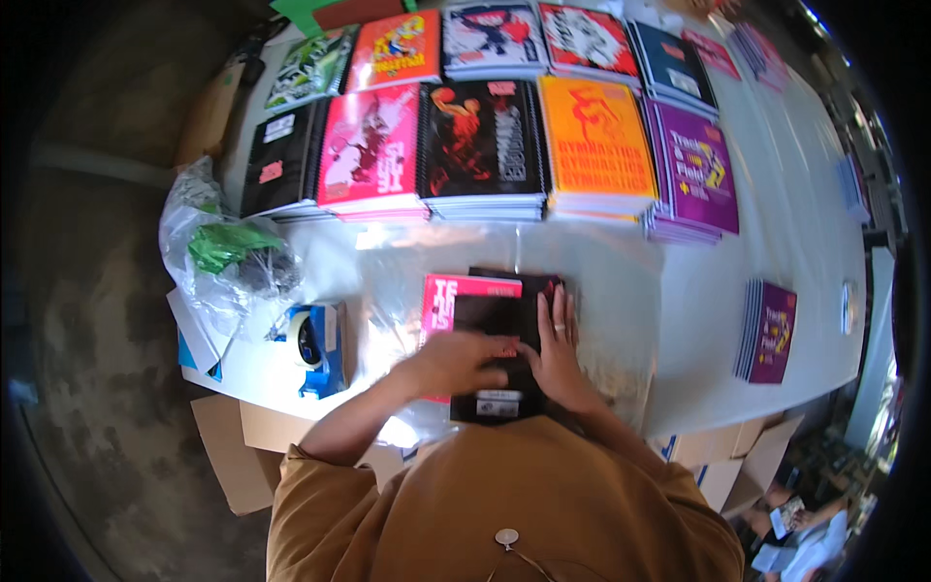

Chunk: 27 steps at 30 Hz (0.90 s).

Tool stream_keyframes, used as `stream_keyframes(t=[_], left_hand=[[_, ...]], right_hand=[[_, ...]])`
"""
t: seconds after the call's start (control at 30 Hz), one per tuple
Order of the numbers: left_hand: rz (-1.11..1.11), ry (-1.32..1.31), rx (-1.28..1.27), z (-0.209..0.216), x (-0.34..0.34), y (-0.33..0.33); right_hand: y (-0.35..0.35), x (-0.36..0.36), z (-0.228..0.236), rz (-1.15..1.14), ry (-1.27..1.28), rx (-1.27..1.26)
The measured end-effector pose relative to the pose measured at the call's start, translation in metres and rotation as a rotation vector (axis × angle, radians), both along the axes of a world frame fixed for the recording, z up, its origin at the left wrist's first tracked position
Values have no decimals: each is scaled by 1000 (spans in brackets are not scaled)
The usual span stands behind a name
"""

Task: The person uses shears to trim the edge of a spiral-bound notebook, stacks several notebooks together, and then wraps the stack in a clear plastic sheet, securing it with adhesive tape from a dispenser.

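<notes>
Close to my body lies a small pile of notebooks: a pink notebook (475, 286) with white lettering sticks out at the left, and a black notebook (475, 315) covers part of it. Another dark cover shows beneath, toward the upper right. Stretched over the black notebook, my left hand (461, 363) is smeared by motion, and its fingers do not show clearly. A small red patch on the black cover is beside its fingertips. My right hand (557, 351), with a ring on one finger, rests flat along the pile's right edge, fingers extended.
Two rows of spiral notebook stacks, including an orange notebook (598, 136), span the far table. A blue tape dispenser (318, 349) and a crumpled plastic bag (199, 228) are at left. Small purple notebooks (773, 332) lie at right. Cardboard boxes (228, 456) stand below the table edge.
</notes>
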<state>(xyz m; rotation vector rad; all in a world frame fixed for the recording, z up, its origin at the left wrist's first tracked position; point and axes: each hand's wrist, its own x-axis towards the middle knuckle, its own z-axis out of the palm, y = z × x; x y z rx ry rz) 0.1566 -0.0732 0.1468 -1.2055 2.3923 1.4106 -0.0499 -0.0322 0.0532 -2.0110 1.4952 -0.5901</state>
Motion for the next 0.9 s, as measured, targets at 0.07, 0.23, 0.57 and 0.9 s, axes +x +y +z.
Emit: stream_keyframes(t=[0.07, 0.23, 0.57, 0.9], left_hand=[[328, -272, -283, 17, 34, -71], [825, -178, -990, 17, 198, -290], [1301, -643, -477, -18, 306, -398], [1183, -551, -722, 37, 254, -421]], right_hand=[[-15, -1, 8, -45, 34, -57], [-175, 4, 85, -204, -115, -581], [-410, 2, 76, -351, -89, -372], [-451, 64, 87, -431, 353, 57]])
